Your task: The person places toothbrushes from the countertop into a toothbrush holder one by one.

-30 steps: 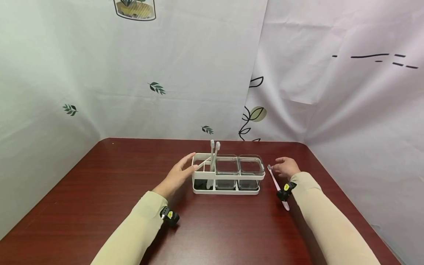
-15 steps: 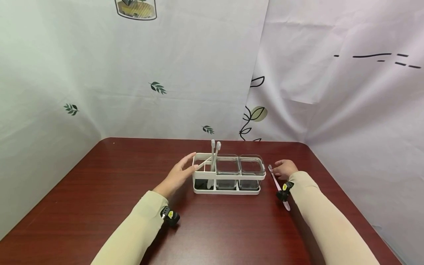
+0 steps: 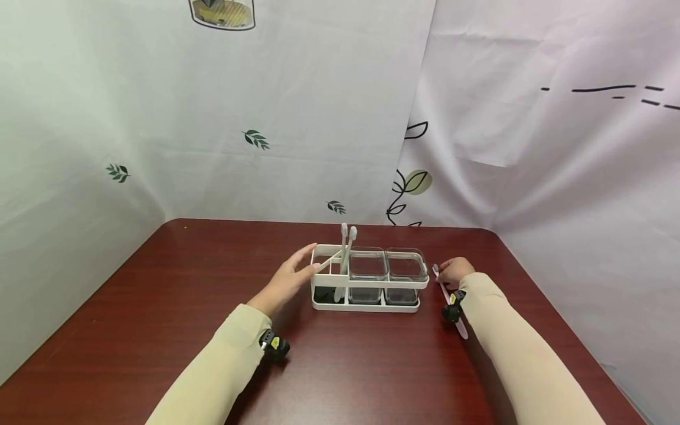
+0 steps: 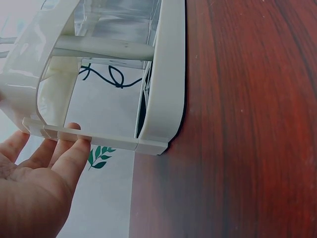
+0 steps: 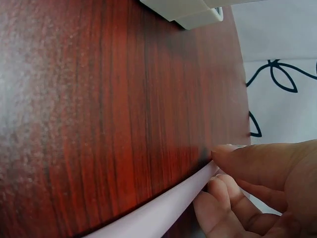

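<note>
A white toothbrush holder (image 3: 372,282) stands mid-table, with two light toothbrushes (image 3: 350,237) upright in its left compartment. My left hand (image 3: 284,284) holds the holder's left end. In the left wrist view, the fingertips (image 4: 79,144) touch its side post; most of the thumb is out of frame there. To the right of the holder a pink toothbrush (image 3: 461,328) lies on the table, bristles toward the far side. My right hand (image 3: 455,271) pinches it near the head, thumb on one side of the pale handle (image 5: 153,213) and curled fingers on the other.
Two clear square cups (image 3: 368,265) sit in the holder's middle and right compartments. The dark red wooden table (image 3: 159,307) meets a white patterned cloth (image 3: 297,118) at the back and sides. Each wrist carries a small black camera (image 3: 275,347).
My right hand has come down and slightly left onto the pink toothbrush, and its fingers have closed around it. The left hand stays on the holder. The head view has shifted slightly.
</note>
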`<state>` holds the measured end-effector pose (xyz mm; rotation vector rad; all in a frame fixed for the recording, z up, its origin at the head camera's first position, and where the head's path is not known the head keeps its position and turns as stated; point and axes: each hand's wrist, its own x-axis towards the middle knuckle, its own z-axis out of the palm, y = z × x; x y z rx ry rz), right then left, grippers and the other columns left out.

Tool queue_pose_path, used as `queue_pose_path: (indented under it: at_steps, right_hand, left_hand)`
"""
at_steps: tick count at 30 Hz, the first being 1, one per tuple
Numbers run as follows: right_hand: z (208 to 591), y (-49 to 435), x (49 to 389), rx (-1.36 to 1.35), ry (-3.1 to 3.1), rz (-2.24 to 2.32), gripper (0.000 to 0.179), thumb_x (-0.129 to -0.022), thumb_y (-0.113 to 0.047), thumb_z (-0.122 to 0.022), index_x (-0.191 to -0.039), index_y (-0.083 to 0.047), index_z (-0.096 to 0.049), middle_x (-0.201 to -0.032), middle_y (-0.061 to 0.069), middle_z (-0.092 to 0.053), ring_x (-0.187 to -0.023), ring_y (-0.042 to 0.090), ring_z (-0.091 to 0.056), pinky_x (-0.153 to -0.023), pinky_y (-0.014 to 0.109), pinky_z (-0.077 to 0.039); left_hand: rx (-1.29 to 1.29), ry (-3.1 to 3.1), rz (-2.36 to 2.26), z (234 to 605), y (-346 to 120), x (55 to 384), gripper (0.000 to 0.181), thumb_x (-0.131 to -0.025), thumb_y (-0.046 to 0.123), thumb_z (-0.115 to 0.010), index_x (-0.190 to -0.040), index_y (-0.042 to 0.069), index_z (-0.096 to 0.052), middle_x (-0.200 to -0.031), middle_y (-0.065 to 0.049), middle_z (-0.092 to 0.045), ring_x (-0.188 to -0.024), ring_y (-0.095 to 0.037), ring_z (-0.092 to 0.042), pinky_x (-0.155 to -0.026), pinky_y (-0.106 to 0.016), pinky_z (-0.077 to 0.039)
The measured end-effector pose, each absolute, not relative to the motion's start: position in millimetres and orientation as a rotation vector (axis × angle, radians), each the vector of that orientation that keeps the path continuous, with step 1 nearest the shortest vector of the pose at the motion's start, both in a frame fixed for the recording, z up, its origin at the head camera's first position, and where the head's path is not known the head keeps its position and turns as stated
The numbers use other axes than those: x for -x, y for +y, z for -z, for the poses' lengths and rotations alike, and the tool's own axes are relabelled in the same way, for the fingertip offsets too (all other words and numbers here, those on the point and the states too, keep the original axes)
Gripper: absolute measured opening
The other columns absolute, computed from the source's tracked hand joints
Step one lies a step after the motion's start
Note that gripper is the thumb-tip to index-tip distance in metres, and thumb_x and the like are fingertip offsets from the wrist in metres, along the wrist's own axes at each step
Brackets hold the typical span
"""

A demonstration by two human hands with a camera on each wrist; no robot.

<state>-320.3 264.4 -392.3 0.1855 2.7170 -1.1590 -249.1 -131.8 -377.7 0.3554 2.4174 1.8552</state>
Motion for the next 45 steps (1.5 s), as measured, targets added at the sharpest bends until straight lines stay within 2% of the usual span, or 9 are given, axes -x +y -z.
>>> queue_pose_path:
  at_steps: [8,19,25,33,45]
  right_hand:
    - [389,261,317,-0.164,2.798,1.03,0.027,-0.076,0.002,-0.071,-0.1,0.014,-0.067,-0.085,0.017,-0.068,-0.059,0.013,-0.059,-0.055,0.028,-0.055]
    - [389,259,315,-0.149,2.792,1.029,0.02,-0.075,0.004,-0.066,-0.093,0.012,-0.067,-0.076,0.009,-0.065,-0.057,0.011,-0.057,-0.055,0.028,-0.054]
    - [389,262,315,-0.152,2.719,1.126,0.026,-0.077,0.005,-0.063,-0.102,0.014,-0.064,-0.079,0.01,-0.062,-0.065,0.014,-0.057,-0.06,0.031,-0.055]
    - [376,260,314,-0.148,2.654,1.234,0.034,-0.08,0.003,-0.058,-0.111,0.017,-0.059,-0.079,0.007,-0.059,-0.063,0.012,-0.055,-0.061,0.029,-0.053]
    - [339,258,309,-0.134,2.568,1.517,0.032,-0.084,0.004,-0.058,-0.114,0.017,-0.054,-0.071,-0.002,-0.063,-0.064,0.006,-0.055,-0.06,0.023,-0.051]
  left_hand:
    - [-0.34,2.439,-1.837,380,-132,251,0.059,-0.097,0.026,-0.057,-0.151,0.019,-0.033,-0.156,-0.012,-0.028,-0.143,-0.032,-0.023,-0.109,-0.057,-0.027]
    - [-0.312,2.434,-1.845,381,-131,249,0.059,-0.096,0.027,-0.059,-0.15,0.019,-0.035,-0.155,-0.011,-0.03,-0.142,-0.033,-0.025,-0.109,-0.058,-0.027]
    - [-0.354,2.407,-1.88,380,-130,249,0.059,-0.097,0.023,-0.058,-0.15,0.016,-0.033,-0.156,-0.013,-0.027,-0.14,-0.031,-0.028,-0.108,-0.053,-0.032]
    - [-0.344,2.418,-1.872,378,-131,247,0.059,-0.097,0.024,-0.058,-0.15,0.018,-0.034,-0.155,-0.013,-0.028,-0.143,-0.032,-0.023,-0.109,-0.056,-0.028]
    - [-0.362,2.429,-1.878,379,-131,248,0.059,-0.097,0.022,-0.058,-0.15,0.016,-0.034,-0.155,-0.015,-0.029,-0.142,-0.033,-0.025,-0.109,-0.055,-0.029]
